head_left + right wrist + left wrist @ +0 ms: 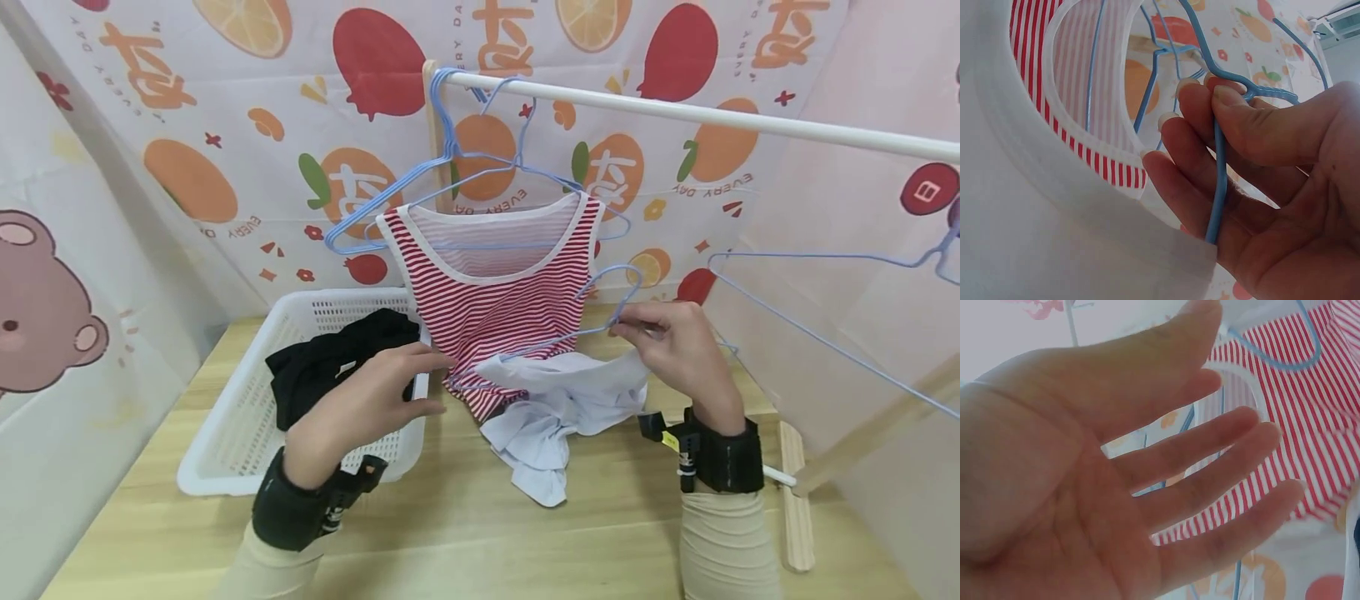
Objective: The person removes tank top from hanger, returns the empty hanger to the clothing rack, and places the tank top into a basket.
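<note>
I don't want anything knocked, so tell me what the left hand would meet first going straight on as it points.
Probably the near end of the blue hanger pinched by the right hand, just beyond the left hand; depth is unclear, so the striped tank top behind could come first.

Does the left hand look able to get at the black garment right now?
Probably yes: the left hand holds nothing and is near the black garment; the white plastic basket has no lid on, so the way seems free.

The left hand (360, 408) spreads its fingers (1204, 481), while the right hand (678, 350) pinches with bent fingers.
</note>
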`<state>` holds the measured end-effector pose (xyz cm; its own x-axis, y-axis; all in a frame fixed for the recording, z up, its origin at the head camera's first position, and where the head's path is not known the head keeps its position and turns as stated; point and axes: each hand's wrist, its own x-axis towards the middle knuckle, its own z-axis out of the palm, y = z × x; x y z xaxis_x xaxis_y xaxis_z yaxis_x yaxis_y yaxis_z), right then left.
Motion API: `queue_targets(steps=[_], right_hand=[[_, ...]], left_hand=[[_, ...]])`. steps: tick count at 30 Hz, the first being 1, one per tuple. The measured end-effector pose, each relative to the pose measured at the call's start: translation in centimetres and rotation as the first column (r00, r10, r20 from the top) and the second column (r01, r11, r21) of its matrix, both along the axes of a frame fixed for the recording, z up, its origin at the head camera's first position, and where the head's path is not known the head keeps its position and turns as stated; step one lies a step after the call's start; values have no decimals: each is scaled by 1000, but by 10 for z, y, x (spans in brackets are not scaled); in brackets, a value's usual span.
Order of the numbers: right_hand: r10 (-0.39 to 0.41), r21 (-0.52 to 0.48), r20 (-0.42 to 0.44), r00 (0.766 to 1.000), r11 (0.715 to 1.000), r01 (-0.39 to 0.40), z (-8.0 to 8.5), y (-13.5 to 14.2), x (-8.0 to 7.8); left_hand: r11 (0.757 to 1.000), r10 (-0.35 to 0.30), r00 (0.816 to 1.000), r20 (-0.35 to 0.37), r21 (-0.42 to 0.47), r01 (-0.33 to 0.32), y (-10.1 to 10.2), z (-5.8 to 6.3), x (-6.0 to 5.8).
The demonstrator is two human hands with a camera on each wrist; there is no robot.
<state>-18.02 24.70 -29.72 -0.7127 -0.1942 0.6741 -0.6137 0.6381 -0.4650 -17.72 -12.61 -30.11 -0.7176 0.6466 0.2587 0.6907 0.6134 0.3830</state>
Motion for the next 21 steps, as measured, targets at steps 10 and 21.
queue_targets(steps=[10, 21], right_hand=[[80, 14, -55, 995, 997, -79, 3, -9, 2], [95, 23, -49, 994, 995, -94, 3, -13, 4]], left_hand=[[994, 13, 991, -132, 110, 1, 24, -9, -4], [996, 20, 978, -207, 94, 0, 38, -16, -4]])
